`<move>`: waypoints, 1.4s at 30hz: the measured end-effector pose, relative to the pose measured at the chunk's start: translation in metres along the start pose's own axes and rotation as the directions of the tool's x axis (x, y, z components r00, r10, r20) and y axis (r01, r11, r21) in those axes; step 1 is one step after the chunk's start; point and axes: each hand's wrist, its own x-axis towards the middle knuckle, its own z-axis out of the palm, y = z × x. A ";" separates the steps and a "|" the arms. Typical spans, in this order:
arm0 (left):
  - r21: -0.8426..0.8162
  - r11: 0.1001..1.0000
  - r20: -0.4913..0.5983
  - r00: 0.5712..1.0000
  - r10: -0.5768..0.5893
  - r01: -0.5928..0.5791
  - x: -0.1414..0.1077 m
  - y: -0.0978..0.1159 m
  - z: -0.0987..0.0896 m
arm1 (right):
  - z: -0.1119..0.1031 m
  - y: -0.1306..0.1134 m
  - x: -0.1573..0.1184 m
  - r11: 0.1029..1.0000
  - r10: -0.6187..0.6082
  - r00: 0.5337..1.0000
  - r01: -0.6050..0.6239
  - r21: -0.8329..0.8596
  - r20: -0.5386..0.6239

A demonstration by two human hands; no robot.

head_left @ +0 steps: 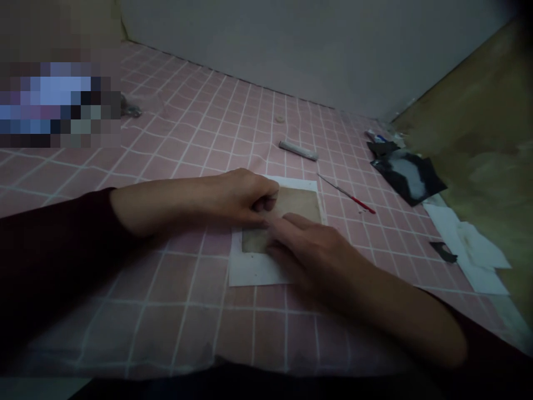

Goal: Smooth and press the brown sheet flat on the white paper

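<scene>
My left hand is closed, its fingers curled in and the thumb pointing toward the other hand. Fingertip to fingertip with it, my right hand is pinched shut. Whatever lies between the fingers is too small and blurred to name. Both hands are over a beige square sheet, which lies on a larger white sheet of paper. The hands cover the middle of both sheets.
A pink checked cloth covers the surface. Beyond the paper are a grey cylindrical stick and a thin tool with a red handle. To the right lie a black sheet with a whitish patch, white papers and a dark scrap.
</scene>
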 end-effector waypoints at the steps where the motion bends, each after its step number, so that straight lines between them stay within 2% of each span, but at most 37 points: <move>1: 0.004 1.000 -0.003 1.000 -0.007 0.007 0.000 0.000 0.000 | 0.002 -0.001 0.002 0.999 -0.028 0.999 0.028 0.014 -0.029; 3: 0.009 1.000 -0.001 1.000 -0.004 0.004 0.000 -0.001 0.000 | 0.002 -0.001 0.003 0.998 -0.047 0.998 0.048 0.029 -0.029; 6: 0.013 1.000 0.009 1.000 0.009 -0.009 0.001 -0.001 0.001 | -0.004 0.002 -0.001 0.999 0.033 0.999 -0.032 -0.020 0.042; 8: 0.015 1.000 0.017 1.000 0.005 -0.005 0.001 -0.001 0.001 | -0.005 0.003 -0.002 0.997 0.055 0.997 -0.053 -0.048 0.049; 12: 0.011 1.000 0.003 1.000 -0.009 0.009 0.001 0.001 0.000 | 0.003 0.001 0.002 0.999 -0.031 0.999 0.030 -0.021 -0.022; 14: 0.013 1.000 0.000 1.000 -0.013 0.013 0.000 0.001 -0.001 | 0.004 0.002 0.001 0.999 -0.042 0.999 0.042 -0.006 -0.011; 18: -0.001 1.000 0.014 1.000 0.015 -0.015 0.000 -0.001 0.000 | -0.001 0.005 -0.003 0.998 0.050 0.998 -0.049 -0.024 0.046; 23: -0.007 1.000 -0.002 1.000 -0.008 0.008 0.000 -0.002 0.002 | 0.004 -0.001 0.000 1.000 -0.022 0.999 0.022 0.000 -0.043; 25: -0.003 1.000 -0.003 1.000 -0.012 0.012 0.001 -0.002 0.002 | 0.001 -0.001 -0.002 1.000 -0.016 1.000 0.016 -0.002 -0.011; 28: 0.001 1.000 0.009 1.000 0.004 -0.004 0.001 -0.001 0.001 | -0.006 0.002 -0.007 0.998 0.060 0.995 -0.057 -0.041 0.080; 30: 0.005 1.000 0.012 1.000 0.009 -0.009 0.001 -0.001 0.001 | -0.005 0.001 -0.006 0.996 0.070 0.996 -0.066 -0.056 0.062; 34: 0.011 1.000 -0.002 1.000 -0.015 0.015 0.000 0.001 0.000 | 0.003 -0.002 0.000 1.000 -0.015 1.000 0.014 -0.016 -0.025; 39: 0.014 1.000 0.013 1.000 0.008 -0.008 0.001 0.000 0.000 | -0.003 0.002 -0.004 0.996 0.056 0.998 -0.053 -0.065 0.037; 42: 0.011 1.000 0.001 1.000 0.011 -0.011 0.001 0.000 0.001 | -0.001 0.001 -0.002 0.997 0.012 1.000 -0.012 -0.080 -0.005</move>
